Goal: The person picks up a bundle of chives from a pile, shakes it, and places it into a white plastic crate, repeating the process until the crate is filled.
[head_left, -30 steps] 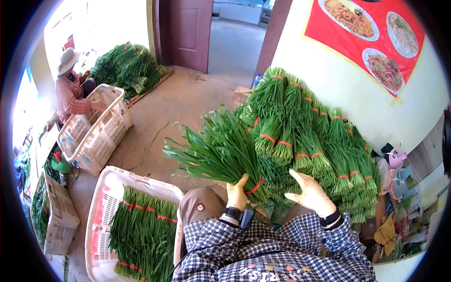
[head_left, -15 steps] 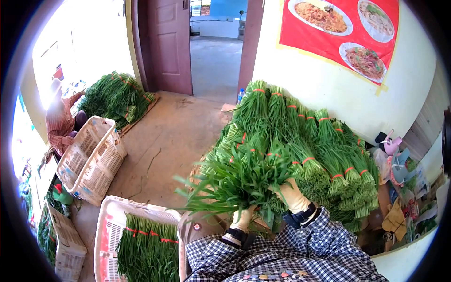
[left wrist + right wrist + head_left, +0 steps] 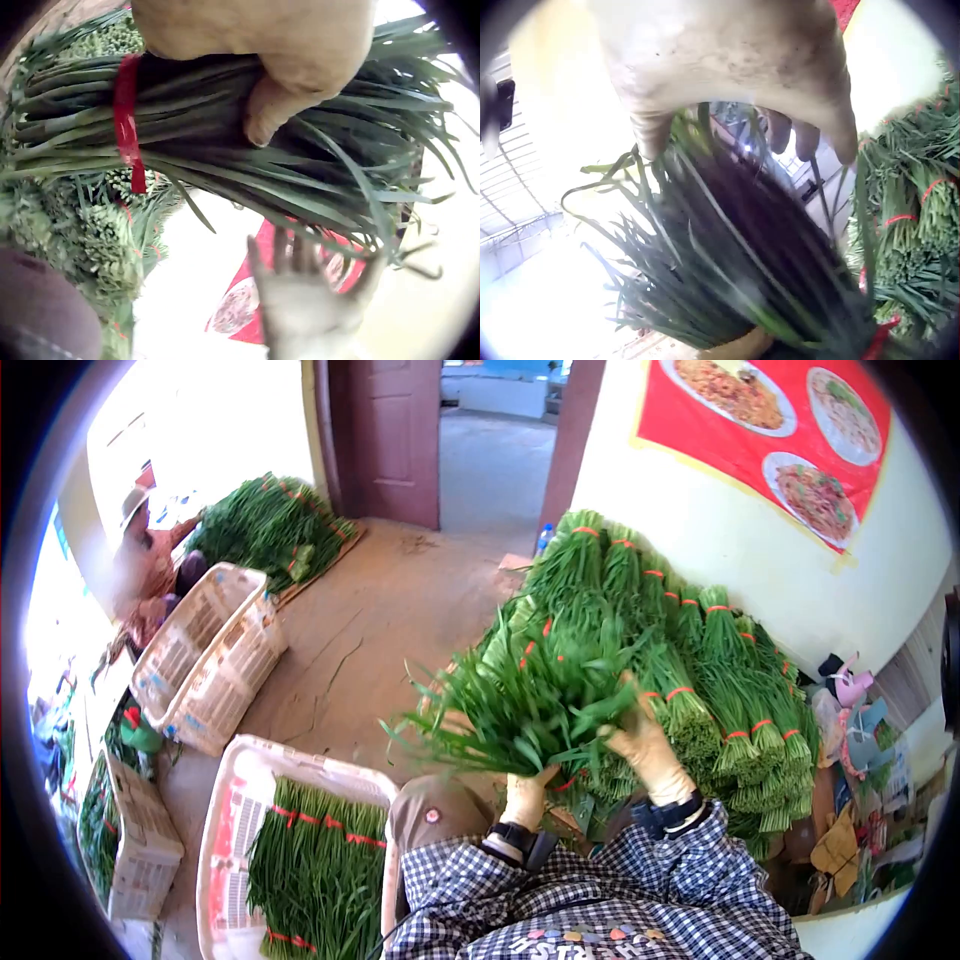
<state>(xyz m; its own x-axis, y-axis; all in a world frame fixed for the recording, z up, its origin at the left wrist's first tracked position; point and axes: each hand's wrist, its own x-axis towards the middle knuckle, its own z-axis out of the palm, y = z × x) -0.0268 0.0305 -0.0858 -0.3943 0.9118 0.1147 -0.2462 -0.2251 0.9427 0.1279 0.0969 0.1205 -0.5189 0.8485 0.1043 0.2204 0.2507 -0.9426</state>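
Observation:
A bunch of green Chinese chives [image 3: 530,695] is held in front of the body, its leaf tips fanned out. A red band [image 3: 126,120] wraps it near the stem end. My left hand [image 3: 524,800], in a pale glove, grips the bunch beside the band, its thumb across the leaves in the left wrist view. At the leafy end is my right hand [image 3: 648,758], also gloved. Its fingers are spread apart around the outer leaves in the right wrist view, not closed on them. Behind the bunch rises a heap of banded chive bunches [image 3: 690,710].
A white plastic crate [image 3: 225,840] with banded bunches stands at my left knee. Further off are another crate [image 3: 215,660], a person [image 3: 150,570] seated by the window, and a chive pile [image 3: 265,530]. Bags and clutter [image 3: 860,760] lie at the right.
The bunch has swung so its leaf tips point more forward and up. My right hand has gone from apart on the right to the leaves. The seated person's arm now reaches toward the far pile.

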